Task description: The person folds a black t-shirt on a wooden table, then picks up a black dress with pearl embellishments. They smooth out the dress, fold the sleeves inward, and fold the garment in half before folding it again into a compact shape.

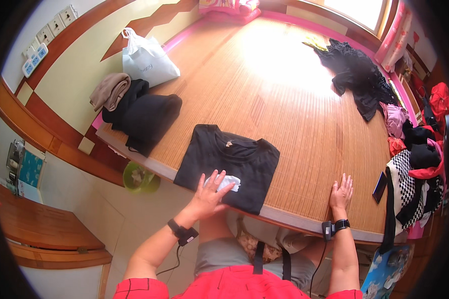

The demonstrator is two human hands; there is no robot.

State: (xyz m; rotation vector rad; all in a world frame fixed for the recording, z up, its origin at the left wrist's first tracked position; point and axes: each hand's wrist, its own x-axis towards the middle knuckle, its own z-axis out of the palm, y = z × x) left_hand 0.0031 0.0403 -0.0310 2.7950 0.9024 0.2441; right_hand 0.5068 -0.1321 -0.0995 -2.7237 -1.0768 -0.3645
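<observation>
A black T-shirt [229, 154] lies folded into a rough square at the near edge of the bamboo-mat bed, its neckline on the far side and a white printed patch on its front. Across that patch rests my left hand [212, 194], flat with its fingers spread. My right hand [341, 192] lies palm down on the bamboo mat [304, 164], well to the right of the shirt, its fingers stretched out and nothing in it. Both wrists wear black straps with small cabled boxes.
Dark folded clothes [144, 117], a brown folded garment [110, 91] and a white bag [147, 59] stand at the left. Black clothing [356, 74] lies at the far right. A phone [379, 187] and a checkered garment [404, 184] are near the right edge. A green bin [140, 178] stands below.
</observation>
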